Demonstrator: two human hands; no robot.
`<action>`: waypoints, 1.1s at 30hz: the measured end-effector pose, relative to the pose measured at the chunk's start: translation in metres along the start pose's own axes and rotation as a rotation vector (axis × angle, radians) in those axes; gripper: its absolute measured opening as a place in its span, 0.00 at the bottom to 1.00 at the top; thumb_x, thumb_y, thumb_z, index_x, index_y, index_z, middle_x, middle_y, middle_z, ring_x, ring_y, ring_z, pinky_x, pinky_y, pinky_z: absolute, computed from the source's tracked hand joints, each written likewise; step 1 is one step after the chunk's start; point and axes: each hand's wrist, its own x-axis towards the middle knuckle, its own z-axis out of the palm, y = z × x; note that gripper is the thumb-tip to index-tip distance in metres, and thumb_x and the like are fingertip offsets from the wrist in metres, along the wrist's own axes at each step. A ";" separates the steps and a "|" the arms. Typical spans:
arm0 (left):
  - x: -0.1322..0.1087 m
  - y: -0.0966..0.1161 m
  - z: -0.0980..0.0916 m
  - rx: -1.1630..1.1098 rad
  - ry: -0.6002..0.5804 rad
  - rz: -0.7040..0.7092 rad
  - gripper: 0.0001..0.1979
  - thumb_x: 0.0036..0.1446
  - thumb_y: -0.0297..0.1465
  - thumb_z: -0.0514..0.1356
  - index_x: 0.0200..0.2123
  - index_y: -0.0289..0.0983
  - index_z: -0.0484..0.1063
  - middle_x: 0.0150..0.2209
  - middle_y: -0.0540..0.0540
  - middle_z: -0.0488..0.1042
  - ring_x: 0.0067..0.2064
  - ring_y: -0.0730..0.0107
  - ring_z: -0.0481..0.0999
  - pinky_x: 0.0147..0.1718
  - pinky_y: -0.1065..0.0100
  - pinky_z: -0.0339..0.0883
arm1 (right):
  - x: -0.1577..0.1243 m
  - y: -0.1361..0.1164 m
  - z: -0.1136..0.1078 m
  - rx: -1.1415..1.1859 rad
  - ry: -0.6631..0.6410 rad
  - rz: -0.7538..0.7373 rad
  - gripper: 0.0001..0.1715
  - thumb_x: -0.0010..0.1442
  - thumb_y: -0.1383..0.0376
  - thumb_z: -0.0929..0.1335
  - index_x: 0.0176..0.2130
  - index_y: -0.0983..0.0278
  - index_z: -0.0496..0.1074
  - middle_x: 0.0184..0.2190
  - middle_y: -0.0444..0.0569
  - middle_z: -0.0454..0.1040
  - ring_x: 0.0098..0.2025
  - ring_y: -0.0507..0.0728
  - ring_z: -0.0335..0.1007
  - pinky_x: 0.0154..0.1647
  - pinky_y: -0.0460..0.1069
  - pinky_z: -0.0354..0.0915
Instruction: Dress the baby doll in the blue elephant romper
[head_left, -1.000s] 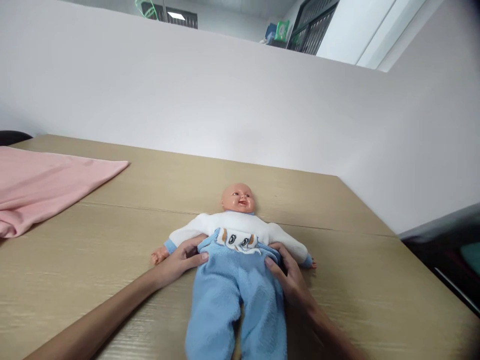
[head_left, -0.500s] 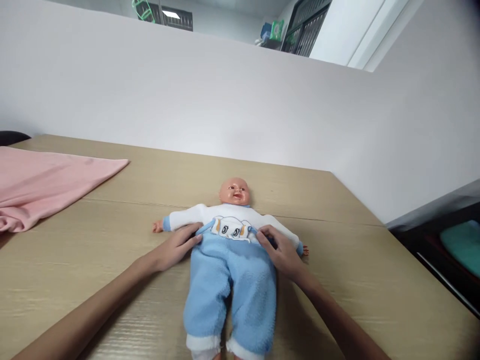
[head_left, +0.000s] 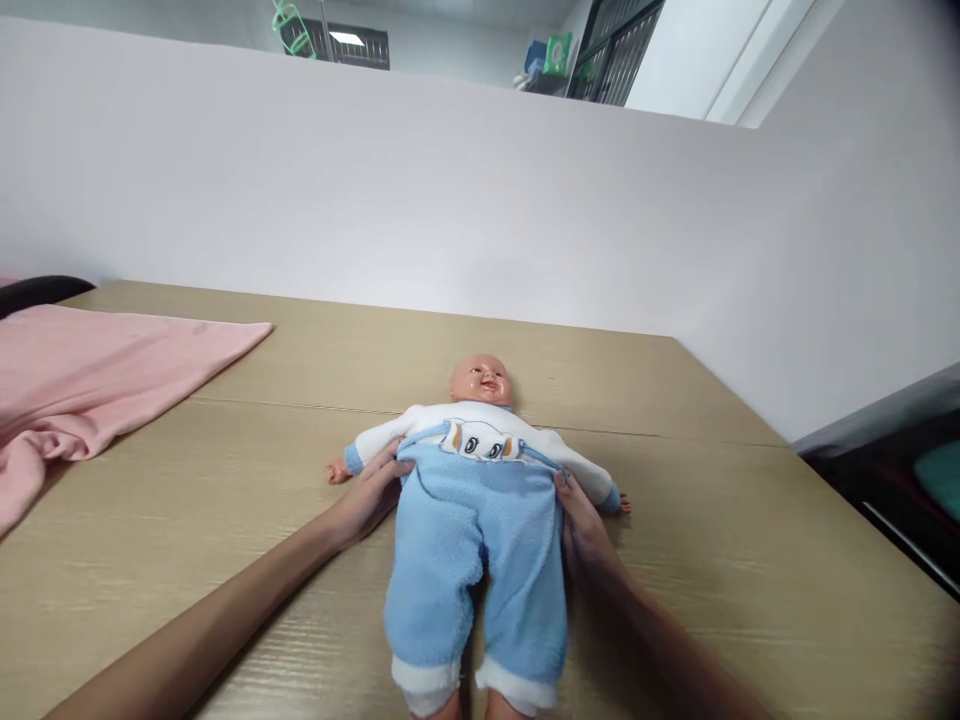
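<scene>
A baby doll (head_left: 481, 380) lies on its back on the wooden table, head away from me and arms spread. It wears a white top (head_left: 431, 416) with a cartoon face on the chest, and fuzzy light-blue trousers (head_left: 480, 510) with white cuffs. My left hand (head_left: 373, 497) is closed on the waistband at the doll's left-of-picture hip, the thumb on top. At the opposite hip my right hand (head_left: 585, 515) pinches the waistband, its other fingers hidden behind the cloth. Between them the waistband is stretched, partly covering the cartoon face.
A crumpled pink cloth (head_left: 127, 365) lies on the table (head_left: 247, 500) at the left. Behind the table rises a white wall (head_left: 420, 200) with an opening above. A dark chair (head_left: 885, 470) with a teal item stands past the right edge.
My right hand has moved outward and down from the waist's front to the hip. The waistband is pulled wider, and the trousers sit smoother. My left hand stays at its hip.
</scene>
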 end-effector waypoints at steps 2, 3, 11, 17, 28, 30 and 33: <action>0.003 -0.002 0.001 0.001 0.038 0.002 0.23 0.59 0.36 0.68 0.57 0.42 0.74 0.54 0.44 0.80 0.57 0.51 0.75 0.56 0.58 0.65 | 0.007 -0.005 0.005 -0.054 -0.012 0.001 0.34 0.59 0.39 0.76 0.55 0.53 0.76 0.58 0.50 0.83 0.63 0.69 0.76 0.65 0.63 0.71; 0.005 -0.003 0.000 0.008 0.048 0.001 0.23 0.58 0.36 0.67 0.57 0.42 0.73 0.54 0.44 0.80 0.57 0.52 0.74 0.56 0.58 0.64 | 0.010 -0.008 0.006 -0.097 -0.017 0.003 0.33 0.59 0.38 0.75 0.55 0.53 0.76 0.56 0.49 0.83 0.61 0.69 0.77 0.63 0.63 0.72; 0.005 0.016 -0.014 0.549 -0.108 0.107 0.13 0.64 0.43 0.64 0.39 0.39 0.74 0.37 0.50 0.70 0.43 0.60 0.67 0.46 0.63 0.62 | 0.025 -0.026 -0.008 -0.380 -0.075 -0.157 0.32 0.55 0.38 0.78 0.44 0.60 0.79 0.40 0.47 0.80 0.43 0.62 0.73 0.46 0.52 0.70; 0.000 0.015 -0.009 0.639 -0.072 0.223 0.19 0.75 0.48 0.55 0.41 0.40 0.73 0.39 0.49 0.71 0.44 0.62 0.69 0.49 0.63 0.63 | 0.012 -0.053 -0.006 -0.691 -0.167 -0.320 0.20 0.69 0.45 0.71 0.42 0.59 0.75 0.33 0.42 0.70 0.35 0.55 0.66 0.36 0.48 0.63; -0.013 -0.008 0.013 0.628 0.326 0.702 0.08 0.77 0.37 0.56 0.46 0.41 0.73 0.43 0.46 0.75 0.46 0.63 0.74 0.49 0.63 0.67 | 0.023 -0.090 0.075 -1.079 -0.088 -0.771 0.14 0.74 0.55 0.65 0.53 0.58 0.73 0.51 0.54 0.78 0.53 0.64 0.74 0.56 0.59 0.69; -0.014 -0.013 0.013 0.511 0.319 0.663 0.08 0.77 0.38 0.56 0.47 0.41 0.71 0.40 0.47 0.74 0.43 0.65 0.74 0.46 0.65 0.68 | 0.030 -0.097 0.112 -1.135 -0.313 -0.842 0.09 0.75 0.61 0.65 0.50 0.59 0.73 0.48 0.53 0.80 0.52 0.62 0.75 0.58 0.57 0.67; -0.014 -0.017 0.013 0.467 0.290 0.632 0.09 0.77 0.39 0.58 0.46 0.41 0.71 0.38 0.49 0.71 0.39 0.67 0.71 0.42 0.67 0.67 | 0.051 -0.102 0.170 -1.343 -0.630 -0.746 0.08 0.75 0.65 0.65 0.46 0.62 0.75 0.47 0.52 0.83 0.51 0.61 0.78 0.56 0.54 0.67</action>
